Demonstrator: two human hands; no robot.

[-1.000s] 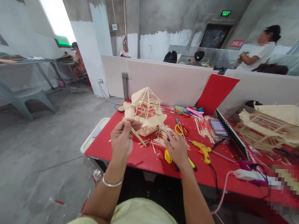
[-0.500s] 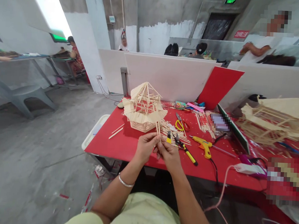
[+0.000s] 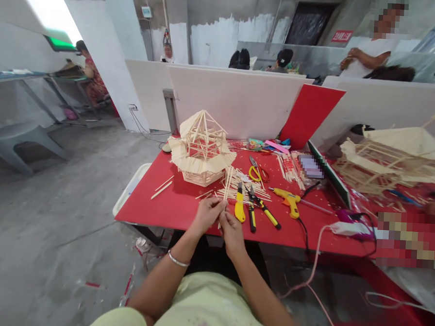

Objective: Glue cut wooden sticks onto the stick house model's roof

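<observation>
Between my two hands are thin wooden sticks, pointing up and away from me over the table edge. My left hand pinches them near the middle, fingers closed. Just to its right and slightly lower, my right hand is closed on the same sticks; their lower ends show below the fingers. Beyond my hands stands a pavilion-like model of wooden sticks, with an open-framed, partly covered roof. Loose sticks lie in a pile behind my right hand.
On the red table right of my hands lie a yellow utility knife, yellow-black pliers, yellow-handled scissors and a yellow glue gun. Another stick model stands far right. White boards border the back.
Both hands have drawn back toward me, and my right hand has lowered, uncovering the utility knife and pliers. The held sticks, previously spread in a narrow V, look closer together. The view has shifted slightly.
</observation>
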